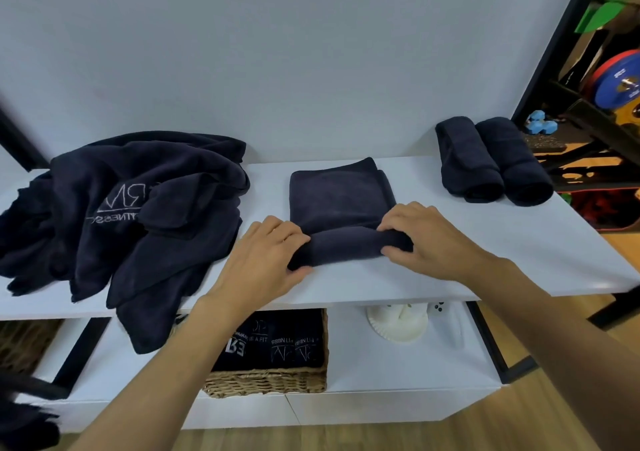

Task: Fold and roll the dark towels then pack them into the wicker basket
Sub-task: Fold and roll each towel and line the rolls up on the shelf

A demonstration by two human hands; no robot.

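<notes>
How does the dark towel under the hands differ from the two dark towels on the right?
The half-rolled dark navy towel has only its near end rolled; the two rolled dark navy towels are rolled through. Its roll lies crosswise; theirs run front to back. The left hand and right hand grip it; nothing touches the pair. All share the same dark cloth.

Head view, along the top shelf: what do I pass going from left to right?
Heap of loose dark towels → left hand → half-rolled towel, held at both ends → right hand → two finished rolls.
</notes>
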